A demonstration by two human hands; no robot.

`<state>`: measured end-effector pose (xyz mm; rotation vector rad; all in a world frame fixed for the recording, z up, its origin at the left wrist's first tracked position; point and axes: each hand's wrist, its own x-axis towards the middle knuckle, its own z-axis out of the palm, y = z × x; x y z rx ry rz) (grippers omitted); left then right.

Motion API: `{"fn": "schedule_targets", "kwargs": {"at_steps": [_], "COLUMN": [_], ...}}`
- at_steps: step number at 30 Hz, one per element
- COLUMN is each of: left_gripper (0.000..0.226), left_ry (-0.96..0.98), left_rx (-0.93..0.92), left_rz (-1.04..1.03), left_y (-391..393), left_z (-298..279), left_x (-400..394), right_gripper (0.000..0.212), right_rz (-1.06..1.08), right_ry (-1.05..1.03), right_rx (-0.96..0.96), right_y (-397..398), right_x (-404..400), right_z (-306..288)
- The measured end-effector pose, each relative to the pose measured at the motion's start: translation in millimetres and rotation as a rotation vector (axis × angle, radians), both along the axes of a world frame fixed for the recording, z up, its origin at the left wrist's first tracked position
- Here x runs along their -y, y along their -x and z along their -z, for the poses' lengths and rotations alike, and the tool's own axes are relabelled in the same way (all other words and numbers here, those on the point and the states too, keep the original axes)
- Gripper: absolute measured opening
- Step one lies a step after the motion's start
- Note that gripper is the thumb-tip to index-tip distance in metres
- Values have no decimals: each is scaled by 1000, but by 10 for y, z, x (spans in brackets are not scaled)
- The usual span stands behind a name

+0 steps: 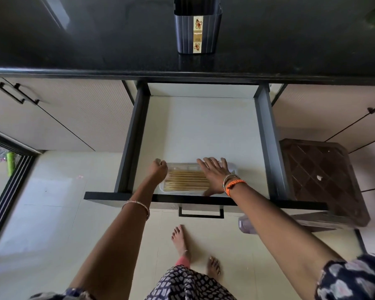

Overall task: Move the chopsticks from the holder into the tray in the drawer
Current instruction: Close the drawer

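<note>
Several light wooden chopsticks (186,180) lie side by side in a clear plastic tray (182,166) at the front of the open drawer (204,126). My left hand (159,168) sits at the tray's left end with curled fingers; whether it grips the rim I cannot tell. My right hand (214,174) lies flat with straight fingers over the tray's right part, touching the chopsticks. The dark blue holder (197,27) with a flower label stands on the black counter (95,40), far behind the drawer.
A brown plastic stool (320,180) stands right of the drawer. A clear plastic container (246,225) sits on the floor under my right forearm. Closed cabinet doors flank the drawer. My bare feet are on the tiled floor below the drawer handle (200,213).
</note>
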<state>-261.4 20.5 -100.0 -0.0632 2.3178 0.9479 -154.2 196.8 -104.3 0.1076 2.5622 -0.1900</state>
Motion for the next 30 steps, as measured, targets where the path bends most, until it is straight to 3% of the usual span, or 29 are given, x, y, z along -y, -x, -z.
{"fn": "schedule_targets", "kwargs": {"at_steps": [2, 4, 7, 10, 13, 23, 30], "left_gripper": [40, 33, 21, 27, 30, 33, 26], "left_ry": [27, -51, -134, -63, 20, 187, 84], "left_rx": [-191, -342, -286, -312, -382, -582, -682], "left_rz": [174, 406, 731, 913, 885, 816, 747], "left_y": [-87, -251, -594, -811, -858, -393, 354], "left_z": [-157, -338, -543, -606, -629, -622, -580], "left_x": [5, 65, 235, 311, 259, -180, -654], "right_gripper": [121, 100, 61, 21, 25, 25, 29], "right_rz": [88, 187, 165, 18, 13, 11, 30], "right_ry": [77, 156, 252, 110, 62, -13, -34], "right_rx": [-42, -192, -176, -223, -337, -436, -446], "right_y": [6, -79, -525, -979, -999, -370, 440], "right_x": [17, 52, 152, 280, 326, 9, -490], "right_z": [-225, -481, -753, -765, -729, -687, -678]}}
